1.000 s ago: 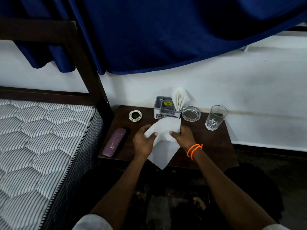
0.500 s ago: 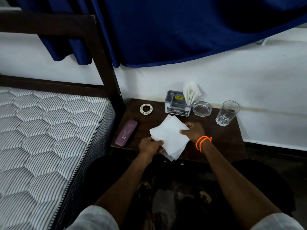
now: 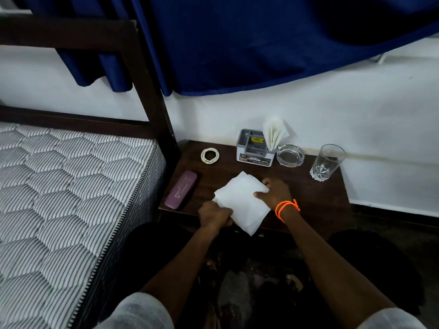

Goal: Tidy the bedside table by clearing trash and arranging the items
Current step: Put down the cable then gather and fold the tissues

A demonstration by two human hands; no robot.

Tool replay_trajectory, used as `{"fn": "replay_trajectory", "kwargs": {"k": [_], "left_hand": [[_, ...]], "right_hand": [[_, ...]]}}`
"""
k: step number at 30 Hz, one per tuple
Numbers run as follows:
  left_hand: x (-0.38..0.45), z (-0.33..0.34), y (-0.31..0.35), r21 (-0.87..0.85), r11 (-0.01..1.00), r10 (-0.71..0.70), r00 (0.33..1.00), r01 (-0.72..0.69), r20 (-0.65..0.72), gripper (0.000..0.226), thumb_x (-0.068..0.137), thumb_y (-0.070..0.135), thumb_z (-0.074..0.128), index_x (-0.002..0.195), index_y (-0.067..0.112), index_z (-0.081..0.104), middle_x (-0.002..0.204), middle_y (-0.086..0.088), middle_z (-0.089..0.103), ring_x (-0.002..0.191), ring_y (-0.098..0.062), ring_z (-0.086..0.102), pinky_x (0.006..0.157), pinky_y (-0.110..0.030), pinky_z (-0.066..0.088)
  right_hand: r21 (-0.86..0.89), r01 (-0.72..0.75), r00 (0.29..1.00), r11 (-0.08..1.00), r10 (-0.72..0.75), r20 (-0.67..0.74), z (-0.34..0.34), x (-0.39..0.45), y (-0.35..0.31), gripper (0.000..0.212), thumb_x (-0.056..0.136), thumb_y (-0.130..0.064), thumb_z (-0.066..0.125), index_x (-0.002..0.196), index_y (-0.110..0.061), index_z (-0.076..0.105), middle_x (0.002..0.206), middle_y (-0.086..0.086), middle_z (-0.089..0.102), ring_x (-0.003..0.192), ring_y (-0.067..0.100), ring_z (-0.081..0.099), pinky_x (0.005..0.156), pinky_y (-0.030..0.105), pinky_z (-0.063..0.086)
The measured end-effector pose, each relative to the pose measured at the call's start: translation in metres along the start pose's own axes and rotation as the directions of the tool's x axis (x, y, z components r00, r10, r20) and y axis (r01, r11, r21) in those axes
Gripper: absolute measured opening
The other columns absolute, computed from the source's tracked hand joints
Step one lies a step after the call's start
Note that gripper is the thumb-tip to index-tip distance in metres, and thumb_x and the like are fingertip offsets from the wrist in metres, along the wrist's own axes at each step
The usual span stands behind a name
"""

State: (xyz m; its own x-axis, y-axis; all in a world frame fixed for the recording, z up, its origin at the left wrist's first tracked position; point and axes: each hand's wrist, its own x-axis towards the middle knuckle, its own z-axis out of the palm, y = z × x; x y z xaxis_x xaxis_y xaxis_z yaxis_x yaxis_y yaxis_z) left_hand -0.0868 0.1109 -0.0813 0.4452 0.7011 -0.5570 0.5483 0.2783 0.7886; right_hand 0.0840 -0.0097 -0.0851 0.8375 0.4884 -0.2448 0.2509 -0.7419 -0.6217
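**White napkin held by both hands at the front edge of the bedside table**

White and square, the folded paper napkin (image 3: 241,203) lies over the front edge of the dark brown wooden bedside table (image 3: 316,200), and its lower corner hangs past that edge. The left hand (image 3: 213,216) grips the napkin at its left side with curled fingers. The right hand (image 3: 273,193) pinches the right side of the napkin between thumb and fingers; this wrist carries an orange thread bracelet (image 3: 286,207).

At the left edge of the table, near the front left corner, lies a purple oblong hard case (image 3: 181,193), almost parallel to that edge. Near the back left corner lies a small white coiled cable (image 3: 210,156). At the middle of the back edge stands a grey plastic organiser box (image 3: 255,148) with a label on its front side, and white folded paper napkins (image 3: 274,132) stand upright in its right compartment. Just beside the box, to the right, rests a clear round glass ashtray (image 3: 291,155). Near the back right corner stands an upright clear drinking glass (image 3: 327,162), a little apart from the ashtray.

Beside the left edge of the table is a striped grey and white quilted mattress (image 3: 59,193) in a dark wooden bed frame (image 3: 145,74). A dark blue curtain (image 3: 249,39) hangs over the white wall (image 3: 332,110) behind the table.
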Motion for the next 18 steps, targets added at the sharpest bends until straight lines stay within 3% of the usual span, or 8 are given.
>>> {"fn": "replay_trajectory", "kwargs": {"k": [2, 5, 7, 9, 11, 14, 18], "left_hand": [[-0.001, -0.001, 0.001, 0.033, 0.999, 0.001, 1.000, 0.000, -0.012, 0.015, 0.077, 0.000, 0.079, 0.075, 0.005, 0.065, 0.069, -0.011, 0.069, 0.061, -0.032, 0.073, 0.067, -0.049, 0.065], [-0.001, -0.001, 0.001, 0.056, 0.998, 0.001, 1.000, 0.000, -0.022, 0.015, 0.076, 0.000, 0.079, 0.075, 0.007, 0.064, 0.070, -0.011, 0.069, 0.064, -0.033, 0.075, 0.067, -0.049, 0.065], [-0.001, -0.002, 0.000, 0.065, 0.998, 0.002, 1.000, -0.001, -0.019, 0.013, 0.076, -0.001, 0.077, 0.079, 0.006, 0.066, 0.071, -0.010, 0.068, 0.065, -0.033, 0.075, 0.067, -0.048, 0.065], [-0.001, -0.003, 0.000, 0.080, 0.997, 0.007, 1.000, -0.005, -0.027, 0.010, 0.076, 0.000, 0.076, 0.082, 0.004, 0.068, 0.071, -0.012, 0.070, 0.066, -0.034, 0.076, 0.065, -0.046, 0.065], [-0.001, -0.004, 0.000, 0.091, 0.996, 0.006, 0.999, -0.003, -0.036, 0.009, 0.075, 0.002, 0.074, 0.081, 0.003, 0.068, 0.072, -0.015, 0.071, 0.066, -0.035, 0.076, 0.065, -0.046, 0.066], [-0.002, -0.005, 0.002, 0.083, 0.997, -0.004, 0.999, 0.007, -0.042, 0.008, 0.076, 0.002, 0.072, 0.075, 0.005, 0.065, 0.069, -0.015, 0.070, 0.061, -0.033, 0.074, 0.064, -0.043, 0.066], [-0.003, -0.004, 0.001, 0.057, 0.998, -0.004, 0.999, 0.007, -0.043, 0.008, 0.078, 0.007, 0.073, 0.079, 0.003, 0.067, 0.066, -0.013, 0.069, 0.053, -0.027, 0.067, 0.060, -0.037, 0.063]], "right_hand": [[-0.049, 0.029, 0.999, 0.998, -0.028, 0.029, 0.005, 0.002, 0.001, 0.071, 0.061, -0.048, 0.085, 0.121, -0.016, 0.066, 0.116, 0.007, 0.069, 0.106, 0.026, 0.064, 0.091, 0.036, 0.052], [-0.019, 0.035, 0.997, 0.999, -0.033, 0.065, 0.008, -0.004, -0.009, 0.078, 0.066, -0.044, 0.088, 0.133, -0.013, 0.060, 0.129, 0.009, 0.063, 0.118, 0.029, 0.060, 0.097, 0.037, 0.049], [0.060, -0.021, 0.996, 0.998, 0.016, 0.088, 0.010, -0.004, -0.013, 0.068, 0.069, -0.040, 0.088, 0.126, -0.011, 0.065, 0.123, 0.008, 0.067, 0.116, 0.028, 0.062, 0.089, 0.032, 0.048], [0.142, -0.064, 0.993, 0.988, 0.050, 0.103, 0.009, -0.001, -0.015, 0.043, 0.070, -0.038, 0.087, 0.099, -0.012, 0.070, 0.102, 0.006, 0.071, 0.103, 0.028, 0.067, 0.074, 0.028, 0.045], [0.187, -0.075, 0.991, 0.979, 0.053, 0.121, 0.006, 0.001, -0.019, 0.030, 0.071, -0.031, 0.086, 0.086, -0.011, 0.069, 0.090, 0.006, 0.071, 0.092, 0.028, 0.069, 0.065, 0.027, 0.044], [0.150, -0.036, 0.991, 0.988, 0.016, 0.131, 0.000, 0.001, -0.023, 0.027, 0.073, -0.020, 0.083, 0.094, -0.007, 0.072, 0.091, 0.008, 0.072, 0.086, 0.025, 0.068, 0.069, 0.028, 0.046], [0.194, -0.062, 0.981, 0.979, 0.024, 0.193, 0.003, 0.003, -0.015, 0.028, 0.072, -0.011, 0.083, 0.097, -0.007, 0.072, 0.101, 0.013, 0.074, 0.094, 0.031, 0.069, 0.083, 0.038, 0.054]]}}
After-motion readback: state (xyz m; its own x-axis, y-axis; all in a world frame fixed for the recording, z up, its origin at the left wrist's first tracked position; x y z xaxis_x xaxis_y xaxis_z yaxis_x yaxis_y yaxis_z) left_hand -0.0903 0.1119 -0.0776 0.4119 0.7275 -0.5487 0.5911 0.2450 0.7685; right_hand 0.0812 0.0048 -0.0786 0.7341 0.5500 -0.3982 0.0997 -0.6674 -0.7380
